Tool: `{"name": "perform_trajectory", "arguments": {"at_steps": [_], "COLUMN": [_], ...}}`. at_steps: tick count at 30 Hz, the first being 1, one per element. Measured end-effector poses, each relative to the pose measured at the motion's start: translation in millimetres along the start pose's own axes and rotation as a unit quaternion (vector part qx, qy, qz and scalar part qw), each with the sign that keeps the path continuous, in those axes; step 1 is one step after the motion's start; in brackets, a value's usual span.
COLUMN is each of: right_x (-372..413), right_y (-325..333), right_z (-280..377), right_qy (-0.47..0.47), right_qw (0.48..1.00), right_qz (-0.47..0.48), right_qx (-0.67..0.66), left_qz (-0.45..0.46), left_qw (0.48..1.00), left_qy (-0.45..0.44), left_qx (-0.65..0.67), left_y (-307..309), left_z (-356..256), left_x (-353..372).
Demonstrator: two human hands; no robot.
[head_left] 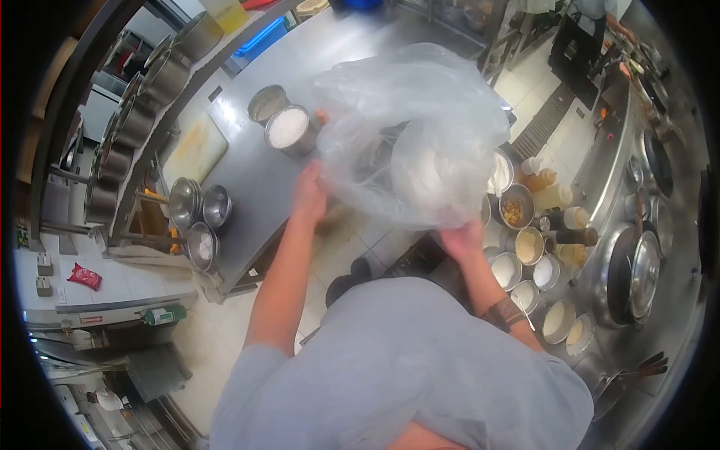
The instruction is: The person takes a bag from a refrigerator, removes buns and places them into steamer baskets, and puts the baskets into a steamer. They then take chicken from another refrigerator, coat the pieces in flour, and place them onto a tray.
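A large clear plastic bag [390, 90] is spread in the air in front of me, between the steel table and the cooking line. My left hand [310, 193] is closed on its near left edge. At the lower right of the bag, my right hand [460, 240] grips the plastic. Something pale and whitish shows through the right part of the bag, but the cloudy film hides what it is. Just beyond my left hand stands a steel pot of white grains [290, 129], with another steel container [268, 103] behind it.
A steel table [247, 180] on the left carries a cutting board [196, 150] and small steel bowls [184, 199]. On the right are several containers of powders [529, 245], squeeze bottles [555, 196] and a lidded pan [643, 274]. Another person [596, 11] stands far right.
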State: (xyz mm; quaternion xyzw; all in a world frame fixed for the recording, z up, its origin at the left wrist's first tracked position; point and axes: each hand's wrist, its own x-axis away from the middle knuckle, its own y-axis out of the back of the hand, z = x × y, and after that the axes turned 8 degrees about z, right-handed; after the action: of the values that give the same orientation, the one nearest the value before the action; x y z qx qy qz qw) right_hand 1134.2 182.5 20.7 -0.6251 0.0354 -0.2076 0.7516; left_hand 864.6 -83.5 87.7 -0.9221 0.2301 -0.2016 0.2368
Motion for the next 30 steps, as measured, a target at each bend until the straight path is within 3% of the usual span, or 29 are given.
{"name": "perform_trajectory", "arguments": {"at_steps": [1, 4, 6, 7, 8, 9, 10, 12, 14, 16, 17, 19, 20, 21, 22, 23, 24, 25, 26, 27, 29, 30], "right_x": [11.5, 24.2, 14.3, 13.7, 13.0, 27.8, 51.3, 71.4, 87.2, 54.3, 41.4, 18.5, 12.4, 9.7, 13.9, 15.0, -2.6, -20.6, 11.1, 61.7, 84.4, 108.0], "right_y": [-23.6, -55.8, -34.6, -7.5, 9.2, -43.5, -126.6, -199.6, -266.5, -235.5, -208.4, -164.7, -157.2, -150.4, -142.5, -130.1, -74.0, -30.7, -72.3, -122.3, -104.4, -121.1], "right_z": [4.9, 18.2, 45.4, 77.4, 96.9, 86.2, 68.3, 33.8, -30.3, -101.7, -118.6, -135.7, -136.7, -134.7, -133.2, -126.7, -97.1, -80.5, -112.6, -152.3, -178.7, -207.3], "right_qy": [0.020, 0.060, 0.107, 0.177, 0.244, 0.358, 0.454, 0.418, 0.285, 0.282, 0.277, 0.159, 0.102, 0.045, 0.063, 0.080, 0.102, 0.121, 0.074, 0.019, -0.077, -0.092], "right_qw": [0.999, 0.998, 0.989, 0.974, 0.951, 0.861, 0.725, 0.573, 0.372, 0.146, 0.143, 0.003, 0.043, 0.080, 0.109, 0.140, 0.283, 0.421, 0.626, 0.791, 0.834, 0.845], "right_qz": [-0.039, -0.009, -0.007, 0.002, 0.011, -0.074, -0.154, -0.037, 0.159, 0.146, 0.146, 0.088, 0.030, -0.026, -0.049, -0.070, -0.077, -0.085, -0.110, -0.131, -0.055, -0.014], "right_qx": [-0.004, 0.033, 0.098, 0.145, 0.191, 0.352, 0.494, 0.704, 0.869, 0.937, 0.939, 0.983, 0.993, 0.995, 0.991, 0.984, 0.951, 0.895, 0.769, 0.597, 0.544, 0.527], "left_qz": [0.001, -0.028, -0.062, -0.062, -0.051, -0.040, -0.046, -0.086, -0.071, -0.054, -0.016, 0.005, -0.014, -0.024, -0.025, -0.030, -0.036, -0.047, 0.024, 0.090, -0.089, -0.061], "left_qw": [1.000, 0.997, 0.985, 0.985, 0.931, 0.836, 0.838, 0.859, 0.875, 0.891, 0.944, 0.995, 0.983, 0.976, 0.965, 0.984, 0.995, 0.994, 0.930, 0.663, 0.638, 0.698], "left_qy": [0.000, 0.008, 0.004, 0.001, 0.003, 0.007, 0.007, -0.043, -0.050, -0.056, -0.067, -0.095, -0.109, -0.111, -0.087, -0.074, -0.057, -0.063, 0.121, 0.285, 0.154, 0.091], "left_qx": [0.000, 0.076, -0.162, -0.160, -0.363, -0.548, -0.544, -0.502, -0.477, -0.447, -0.322, -0.020, 0.150, 0.185, 0.248, 0.159, 0.068, 0.074, -0.345, -0.686, -0.749, -0.708], "left_y": [-0.3, 20.5, 58.2, 57.1, 45.6, 43.4, 52.3, 76.4, 102.2, 140.8, 173.2, 223.3, 241.7, 247.1, 268.9, 309.6, 343.7, 355.8, 362.3, 362.7, 297.6, 273.5], "left_z": [-2.8, 4.7, 30.2, 20.7, 3.7, -4.2, -2.4, 1.6, -2.9, -1.8, 0.4, -4.7, -9.8, -27.8, -38.1, -33.9, -27.0, -30.2, -39.9, -50.6, -48.4, -45.7], "left_x": [18.9, 59.0, 72.8, 94.5, 123.3, 146.2, 160.9, 192.7, 225.8, 260.3, 277.9, 318.3, 342.6, 369.2, 395.7, 420.7, 443.6, 462.4, 478.7, 492.5, 504.6, 496.4]}}
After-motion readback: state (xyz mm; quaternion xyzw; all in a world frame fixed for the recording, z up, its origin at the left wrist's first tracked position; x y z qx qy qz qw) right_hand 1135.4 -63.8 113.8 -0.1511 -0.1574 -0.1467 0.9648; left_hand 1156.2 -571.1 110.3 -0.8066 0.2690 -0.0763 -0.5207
